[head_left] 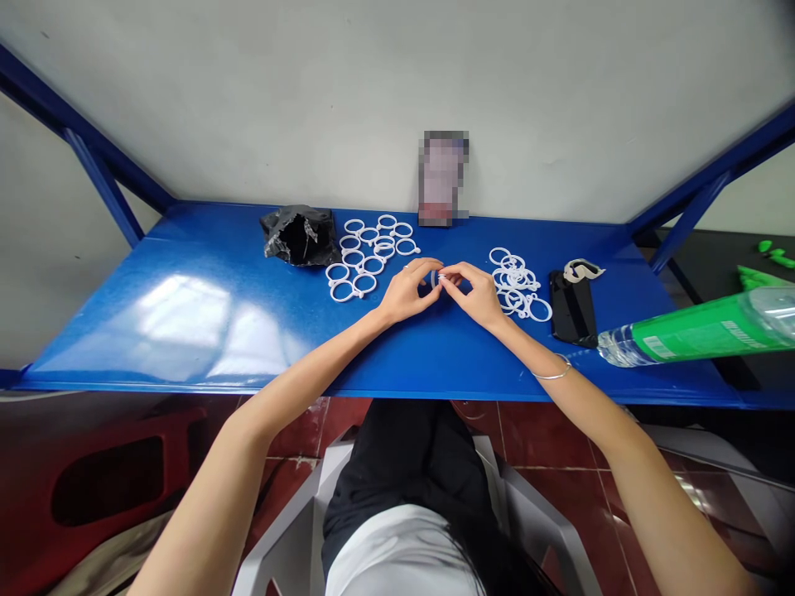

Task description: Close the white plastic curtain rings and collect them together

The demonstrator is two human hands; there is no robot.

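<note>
Over the middle of the blue table, my left hand (411, 290) and my right hand (473, 291) meet around one white ring (433, 280). The fingers of both are closed on it, and they hide most of its outline. Beyond my left hand lies a spread of white rings (363, 286), each with a small knob on its edge. Close by my right hand is a second group of white rings (539, 310), overlapping in a loose heap. All the loose rings lie flat on the tabletop.
A crumpled black plastic bag (301, 236) stands open at the back left. A blurred upright object (442, 178) leans on the wall. To the right are a black phone (572, 308), a whitish curled item (584, 270) and a green-labelled bottle (701, 327). Blue posts (105, 186) flank the table.
</note>
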